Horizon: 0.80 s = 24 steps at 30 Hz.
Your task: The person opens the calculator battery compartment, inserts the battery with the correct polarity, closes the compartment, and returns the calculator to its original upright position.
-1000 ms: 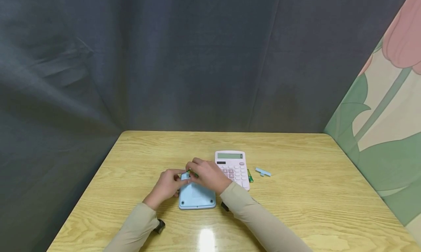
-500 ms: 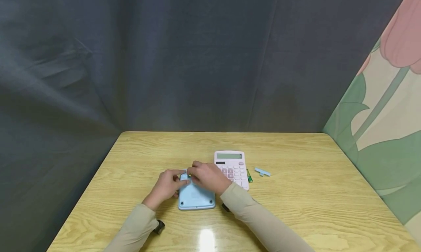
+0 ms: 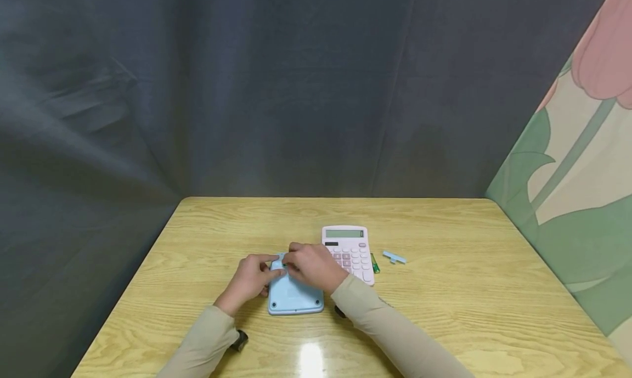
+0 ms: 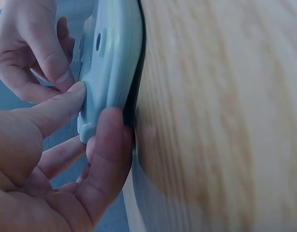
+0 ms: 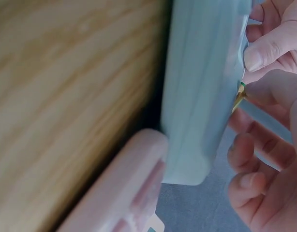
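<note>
A light blue calculator (image 3: 296, 295) lies face down, its back with small dark feet upward. My left hand (image 3: 249, 280) grips its left edge near the far corner. In the left wrist view the thumb presses on the back of the calculator (image 4: 114, 58) while fingers curl round the side. My right hand (image 3: 314, 265) pinches a small green and gold battery (image 5: 240, 96) at the far end of the back. Mostly the fingers hide this battery, so how far it sits in its slot I cannot tell.
A pink calculator (image 3: 344, 235) lies face up beside the blue one, partly behind the right hand. Right of it are another green battery (image 3: 375, 264) and a light blue battery cover (image 3: 394, 258). All lie on a wooden table (image 3: 444, 312) before a dark curtain.
My right fingers have lowered toward the blue calculator's back, and the battery, plainer to see a second ago, is now nearly covered. The left hand keeps its place.
</note>
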Tool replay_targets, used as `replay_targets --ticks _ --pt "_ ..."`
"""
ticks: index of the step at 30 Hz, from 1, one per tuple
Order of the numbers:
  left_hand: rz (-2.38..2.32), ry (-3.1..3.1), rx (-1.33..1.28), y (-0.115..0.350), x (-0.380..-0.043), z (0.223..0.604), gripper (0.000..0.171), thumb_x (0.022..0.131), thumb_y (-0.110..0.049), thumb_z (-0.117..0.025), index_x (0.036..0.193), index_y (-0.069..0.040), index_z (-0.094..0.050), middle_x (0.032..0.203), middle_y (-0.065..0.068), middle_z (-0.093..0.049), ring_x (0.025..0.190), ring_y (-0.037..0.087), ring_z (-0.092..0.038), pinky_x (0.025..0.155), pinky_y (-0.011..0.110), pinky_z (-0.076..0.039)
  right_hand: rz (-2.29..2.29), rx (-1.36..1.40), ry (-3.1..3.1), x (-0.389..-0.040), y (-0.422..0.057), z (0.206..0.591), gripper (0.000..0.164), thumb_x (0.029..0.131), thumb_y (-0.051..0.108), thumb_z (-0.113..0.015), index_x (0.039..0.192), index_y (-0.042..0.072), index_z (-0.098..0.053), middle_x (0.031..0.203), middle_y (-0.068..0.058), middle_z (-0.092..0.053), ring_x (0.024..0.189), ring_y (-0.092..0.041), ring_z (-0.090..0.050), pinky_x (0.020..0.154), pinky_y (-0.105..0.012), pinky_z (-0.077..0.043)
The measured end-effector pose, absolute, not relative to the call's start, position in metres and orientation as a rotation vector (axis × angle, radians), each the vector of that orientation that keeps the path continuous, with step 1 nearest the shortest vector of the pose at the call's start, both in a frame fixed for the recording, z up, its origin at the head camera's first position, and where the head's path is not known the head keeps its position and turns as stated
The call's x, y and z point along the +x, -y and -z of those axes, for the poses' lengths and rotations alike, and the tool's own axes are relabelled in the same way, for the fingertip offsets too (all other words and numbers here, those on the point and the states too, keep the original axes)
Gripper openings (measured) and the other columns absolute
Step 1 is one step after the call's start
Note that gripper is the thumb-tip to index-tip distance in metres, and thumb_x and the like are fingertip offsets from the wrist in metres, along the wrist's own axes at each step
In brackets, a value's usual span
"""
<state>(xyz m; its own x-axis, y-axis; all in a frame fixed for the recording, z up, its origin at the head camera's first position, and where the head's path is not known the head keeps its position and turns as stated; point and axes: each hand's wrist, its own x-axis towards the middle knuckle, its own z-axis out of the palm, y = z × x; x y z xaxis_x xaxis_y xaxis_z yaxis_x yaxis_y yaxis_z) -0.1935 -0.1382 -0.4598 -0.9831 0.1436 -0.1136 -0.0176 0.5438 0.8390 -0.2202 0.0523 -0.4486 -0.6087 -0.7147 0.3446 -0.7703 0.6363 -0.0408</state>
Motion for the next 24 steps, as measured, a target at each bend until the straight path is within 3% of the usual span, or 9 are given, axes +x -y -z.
replay_targets --ticks 14,24 --pt "-1.425 -2.594 0.093 0.1391 -0.1930 0.4621 0.048 0.092 -0.014 -0.074 0.136 0.001 -0.060 0.074 0.010 -0.059 0.047 0.017 -0.057 0.046 0.032 -0.055 -0.214 1.177 2.578 -0.2180 -0.0496 0.4498 0.005 0.091 0.026 -0.073 0.091 0.026 -0.079 0.086 0.009 -0.065 0.064 -0.002 -0.057 0.054 -0.019 -0.048" --pt "-1.434 -2.599 0.090 0.1389 -0.1946 0.4607 0.048 0.091 -0.013 -0.075 0.134 0.001 -0.061 0.072 0.010 -0.060 0.046 0.018 -0.059 0.046 0.032 -0.056 -0.133 1.146 2.561 -0.2198 -0.0470 0.4476 0.007 0.090 0.026 -0.072 0.084 0.026 -0.076 0.079 0.010 -0.062 0.061 -0.005 -0.054 0.050 -0.018 -0.043"
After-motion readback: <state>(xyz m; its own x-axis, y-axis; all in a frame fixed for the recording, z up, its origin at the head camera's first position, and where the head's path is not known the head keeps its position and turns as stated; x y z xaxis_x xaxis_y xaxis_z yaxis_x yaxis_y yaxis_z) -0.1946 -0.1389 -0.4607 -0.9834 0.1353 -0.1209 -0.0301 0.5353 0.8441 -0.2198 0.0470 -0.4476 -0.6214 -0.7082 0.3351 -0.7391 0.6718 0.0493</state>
